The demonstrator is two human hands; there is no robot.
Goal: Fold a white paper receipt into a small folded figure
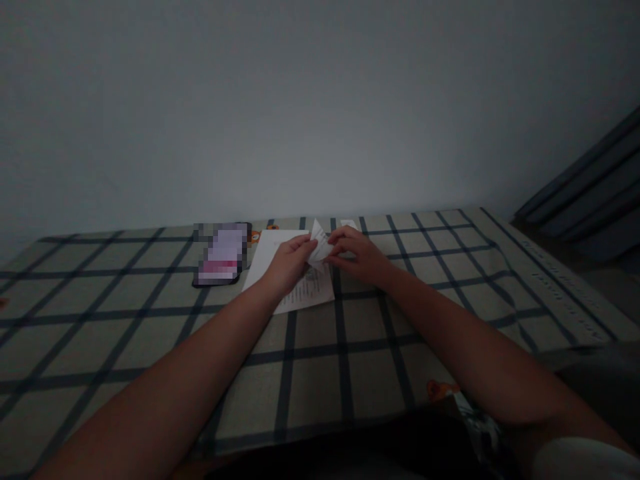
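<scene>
In the head view, a table with a checked cloth meets a wall along its far edge. The left hand grips a small folded paper between thumb and fingers, raised over a printed sheet that lies towards the table's far edge, about midway between its left and right edges. The right hand has its fingertips at the folded paper's right side (whether they pinch it, I cannot tell). A phone lies left of the sheet, near the far edge; a white scrap shows by that edge, just beyond the right hand.
</scene>
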